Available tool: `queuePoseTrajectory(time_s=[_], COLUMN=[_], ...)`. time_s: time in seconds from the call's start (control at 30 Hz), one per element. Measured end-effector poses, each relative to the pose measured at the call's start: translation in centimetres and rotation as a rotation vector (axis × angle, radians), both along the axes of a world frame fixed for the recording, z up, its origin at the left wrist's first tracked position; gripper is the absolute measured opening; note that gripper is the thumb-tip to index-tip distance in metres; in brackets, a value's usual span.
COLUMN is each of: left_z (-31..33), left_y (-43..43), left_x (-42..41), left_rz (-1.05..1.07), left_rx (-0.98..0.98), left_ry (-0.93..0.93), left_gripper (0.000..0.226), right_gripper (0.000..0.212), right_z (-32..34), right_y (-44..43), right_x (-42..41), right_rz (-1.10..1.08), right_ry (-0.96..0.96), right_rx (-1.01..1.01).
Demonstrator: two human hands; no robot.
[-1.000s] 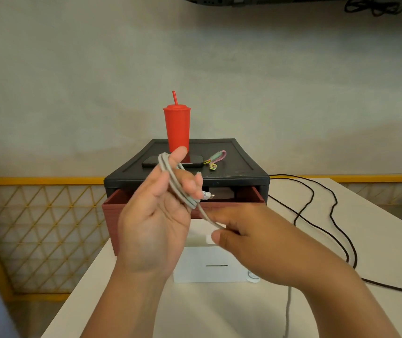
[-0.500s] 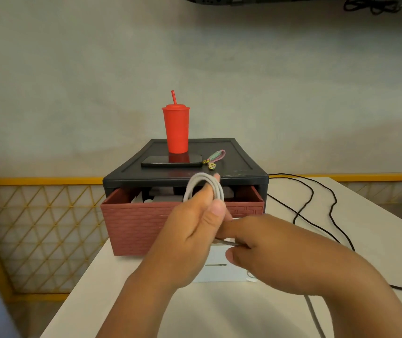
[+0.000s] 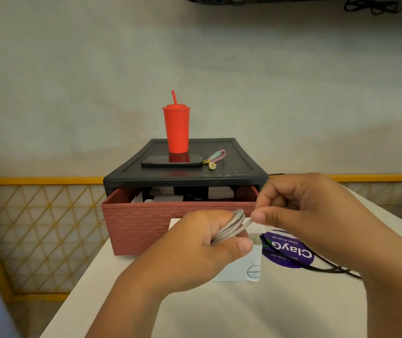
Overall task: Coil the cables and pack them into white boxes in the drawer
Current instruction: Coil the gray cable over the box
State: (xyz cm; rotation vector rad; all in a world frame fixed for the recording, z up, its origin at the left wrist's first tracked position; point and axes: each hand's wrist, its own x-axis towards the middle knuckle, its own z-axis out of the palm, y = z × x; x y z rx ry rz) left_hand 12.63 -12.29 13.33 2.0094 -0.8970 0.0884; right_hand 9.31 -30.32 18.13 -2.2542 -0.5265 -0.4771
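Several loops of grey cable [image 3: 231,226] lie bunched in your left hand [image 3: 195,250], fingers curled round them, slanting up-right; your right hand [image 3: 299,211] pinches the strand leaving the coil's upper-right end; the white box [image 3: 243,267] sits just below, before the open drawer [image 3: 146,215].

Pale grey coiled cable [image 3: 231,226]. At its 10 o'clock, brick-red plastic drawer [image 3: 146,223], embossed in brick courses. At 12, red plastic tumbler [image 3: 177,129] on black plastic cabinet top [image 3: 239,167]. At 4, purple round sticker [image 3: 290,252], white lettering. At 9, yellow diamond-lattice railing [image 3: 36,228].
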Motion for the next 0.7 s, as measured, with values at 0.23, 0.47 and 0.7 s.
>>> queuePoseTrajectory(time_s=[0.23, 0.47, 0.7], left_z=[0.6, 0.8, 0.5], left_y=[1.0, 0.6, 0.6], left_x=[0.2, 0.0, 1.0], left_rz=[0.019, -0.251, -0.838], left_rx=[-0.348, -0.767, -0.966], left_ry=[0.109, 0.437, 0.794], left_gripper=[0.031, 0.035, 0.035], right_gripper=[0.032, 0.018, 0.021], right_z=[-0.4, -0.8, -0.8], right_y=[-0.8, 0.6, 3.4], right_x=[0.4, 1.5, 1.4], right_rz=[-0.065, -0.205, 0.115], right_ry=[-0.007, -0.109, 0.105], right_rx=[-0.063, -0.094, 0.691])
